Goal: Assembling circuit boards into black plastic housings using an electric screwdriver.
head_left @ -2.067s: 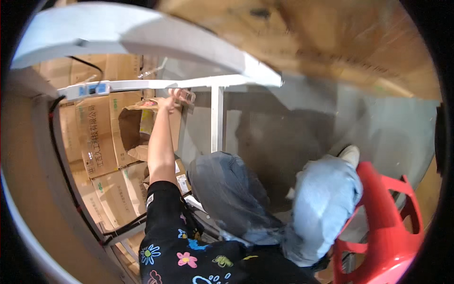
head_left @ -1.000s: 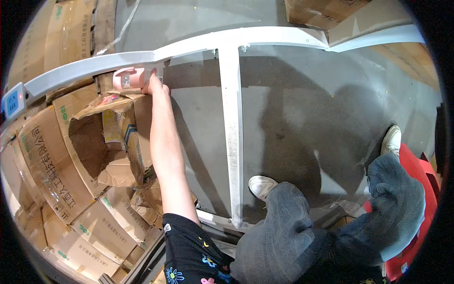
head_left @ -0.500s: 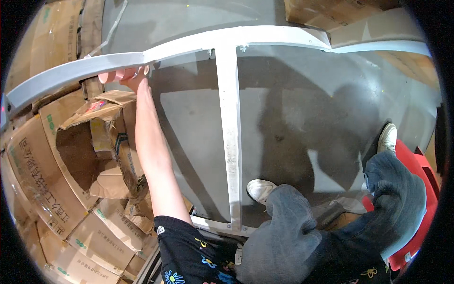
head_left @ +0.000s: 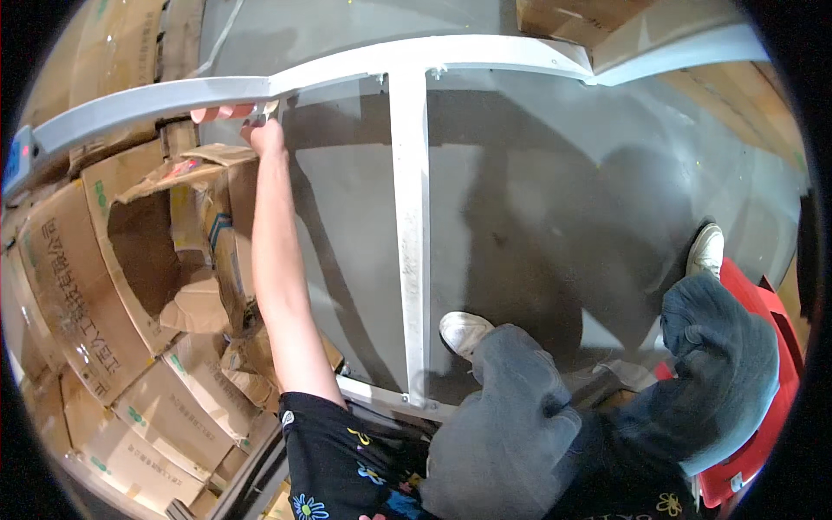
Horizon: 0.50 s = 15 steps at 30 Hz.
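Note:
My left arm stretches away from me over the floor, to the underside of a white metal frame [head_left: 347, 73]. At its end my left hand [head_left: 264, 137] is closed, knuckles curled, with a small pale ring-like thing [head_left: 271, 108] just beyond the fingers. Beside it, beneath the bar, sit pink roll-shaped pieces [head_left: 224, 113], partly hidden by the bar. What the fingers grip, if anything, is too small to make out. My right hand is out of view.
Cardboard boxes [head_left: 82, 277] are stacked on the left, one open-topped box [head_left: 143, 251] torn near my forearm. More cartons [head_left: 598, 19] stand at the far right. A white upright [head_left: 411, 217] crosses the middle. A red chair [head_left: 752, 433] is under my legs.
The view has shifted slightly, so the frame sits higher in it. My left hand has drawn a little back from the pink rolls, which show more apart from the fingers.

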### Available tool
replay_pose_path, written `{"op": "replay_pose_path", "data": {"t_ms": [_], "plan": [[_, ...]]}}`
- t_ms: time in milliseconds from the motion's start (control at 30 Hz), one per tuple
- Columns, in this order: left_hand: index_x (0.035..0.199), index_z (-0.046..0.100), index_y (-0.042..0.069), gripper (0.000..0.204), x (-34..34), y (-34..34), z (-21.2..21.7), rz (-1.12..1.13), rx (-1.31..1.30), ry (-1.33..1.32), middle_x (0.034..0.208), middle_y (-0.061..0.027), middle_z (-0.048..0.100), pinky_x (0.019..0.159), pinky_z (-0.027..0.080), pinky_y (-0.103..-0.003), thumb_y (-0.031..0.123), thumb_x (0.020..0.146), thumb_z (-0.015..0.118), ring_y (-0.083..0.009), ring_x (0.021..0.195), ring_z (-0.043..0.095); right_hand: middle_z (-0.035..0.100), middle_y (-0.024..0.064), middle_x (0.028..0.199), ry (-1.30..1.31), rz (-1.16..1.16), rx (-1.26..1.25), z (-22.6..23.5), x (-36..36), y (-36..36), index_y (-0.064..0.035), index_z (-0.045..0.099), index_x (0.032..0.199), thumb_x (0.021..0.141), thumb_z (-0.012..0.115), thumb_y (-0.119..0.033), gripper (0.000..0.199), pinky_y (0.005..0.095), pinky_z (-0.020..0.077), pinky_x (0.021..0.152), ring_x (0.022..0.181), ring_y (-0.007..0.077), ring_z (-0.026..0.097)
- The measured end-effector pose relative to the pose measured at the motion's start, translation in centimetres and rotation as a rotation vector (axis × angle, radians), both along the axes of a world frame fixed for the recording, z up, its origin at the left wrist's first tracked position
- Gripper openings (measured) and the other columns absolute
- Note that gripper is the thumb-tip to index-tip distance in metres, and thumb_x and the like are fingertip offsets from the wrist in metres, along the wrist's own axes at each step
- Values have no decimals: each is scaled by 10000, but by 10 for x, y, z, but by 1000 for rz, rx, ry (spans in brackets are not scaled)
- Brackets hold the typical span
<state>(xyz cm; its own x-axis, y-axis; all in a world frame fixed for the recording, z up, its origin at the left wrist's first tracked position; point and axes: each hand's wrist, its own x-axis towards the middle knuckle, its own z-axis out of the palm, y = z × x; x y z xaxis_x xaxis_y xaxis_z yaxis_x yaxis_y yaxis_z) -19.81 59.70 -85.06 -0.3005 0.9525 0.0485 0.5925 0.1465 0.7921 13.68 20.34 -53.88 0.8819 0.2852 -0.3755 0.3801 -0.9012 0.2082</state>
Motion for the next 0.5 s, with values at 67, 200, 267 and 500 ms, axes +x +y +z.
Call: {"op": "replay_pose_path", "data": {"t_ms": [67, 200, 267, 500], "plan": [[1140, 489, -88, 427, 26, -40, 0, 2, -191, 99, 1093, -203, 556, 925, 436, -380, 17, 731, 556, -271, 1005, 568, 626, 33, 692, -1, 5, -66, 1, 9, -12, -131, 666, 906, 838, 669, -302, 185, 347, 477, 547, 660, 188, 660], [1124, 535, -63, 409, 12, -81, 18, 8, -217, 134, 1066, -172, 595, 900, 457, -378, 69, 744, 611, -256, 993, 581, 623, 25, 681, 71, 19, -119, 20, 29, -44, -148, 667, 900, 830, 677, -314, 180, 347, 472, 536, 655, 182, 661], [1147, 573, -24, 405, 31, -120, 24, -4, -180, 141, 1053, -136, 636, 921, 465, -360, 88, 763, 637, -239, 997, 599, 621, 21, 676, 85, 23, -150, 29, 40, -60, -157, 668, 897, 826, 681, -319, 177, 348, 469, 530, 652, 179, 661], [1108, 621, 16, 274, 146, -172, 124, -715, -625, 183, 916, -68, 669, 737, 506, -272, 115, 854, 594, -129, 811, 622, 624, -9, 669, -32, 186, -478, 70, 124, -142, -205, 675, 911, 824, 680, -392, 207, 361, 472, 539, 632, 165, 648]]}}
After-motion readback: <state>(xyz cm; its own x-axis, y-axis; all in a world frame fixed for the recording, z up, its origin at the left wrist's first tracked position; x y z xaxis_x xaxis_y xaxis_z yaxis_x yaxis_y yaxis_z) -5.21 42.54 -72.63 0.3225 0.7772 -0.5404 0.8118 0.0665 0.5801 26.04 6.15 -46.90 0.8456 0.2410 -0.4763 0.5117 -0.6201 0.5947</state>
